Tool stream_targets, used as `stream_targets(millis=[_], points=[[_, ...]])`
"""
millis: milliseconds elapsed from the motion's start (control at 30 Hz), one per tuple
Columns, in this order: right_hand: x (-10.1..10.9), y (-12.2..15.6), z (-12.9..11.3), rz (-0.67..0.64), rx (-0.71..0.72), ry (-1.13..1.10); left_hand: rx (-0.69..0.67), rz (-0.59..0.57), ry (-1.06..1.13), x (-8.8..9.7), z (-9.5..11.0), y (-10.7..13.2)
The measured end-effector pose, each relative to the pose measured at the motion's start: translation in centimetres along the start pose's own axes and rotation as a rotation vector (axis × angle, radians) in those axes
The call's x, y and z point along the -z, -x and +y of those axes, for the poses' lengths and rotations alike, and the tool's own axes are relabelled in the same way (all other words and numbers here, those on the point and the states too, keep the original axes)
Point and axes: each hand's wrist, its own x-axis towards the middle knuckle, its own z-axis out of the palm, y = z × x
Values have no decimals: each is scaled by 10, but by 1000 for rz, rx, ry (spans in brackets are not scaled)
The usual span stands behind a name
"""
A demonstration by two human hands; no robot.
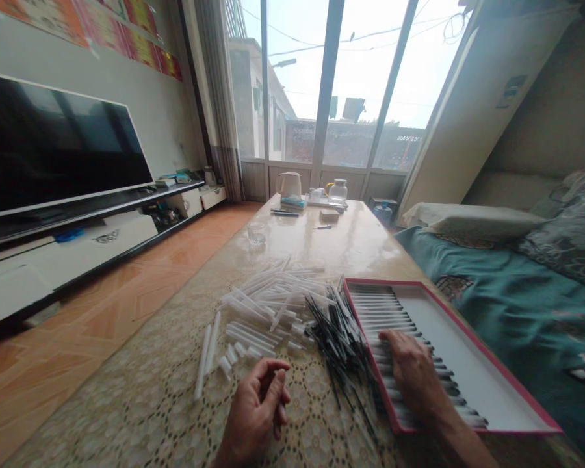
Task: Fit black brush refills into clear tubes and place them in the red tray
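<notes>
My right hand lies flat, fingers stretched out, on a row of assembled pens inside a shallow white tray with a pink rim. My left hand rests on the lace tablecloth with its fingers curled loosely inward; nothing shows in them. Between the hands lies a heap of thin black pen refills. Beyond the left hand sits a pile of white plastic pen barrels, with small white caps scattered at its near edge.
A long glossy table carries a small glass, a white kettle and a glass teapot at its far end. A TV on a low stand is at left, a teal-covered bed at right.
</notes>
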Motion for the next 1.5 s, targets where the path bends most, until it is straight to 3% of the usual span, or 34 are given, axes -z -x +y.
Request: stream_targets(millis=[133, 300, 433, 533, 700, 1100, 1500], points=[[2, 0, -4, 75, 3, 45, -14, -3, -94, -5, 0, 4], [13, 0, -18, 29, -14, 61, -150, 5, -306, -7, 2, 9], [24, -1, -52, 157, 75, -38, -231, -37, -426, -3, 0, 9], [30, 2, -85, 174, 210, -148, -282, -37, -511, -2, -2, 10], [30, 11, -122, -29, 326, -176, -344, -45, -596, -3, -1, 10], [28, 18, -132, -140, 437, -98, -353, -40, -574, -3, -2, 9], [20, 23, -135, -131, 482, -100, -365, -18, -548, -2, -6, 9]])
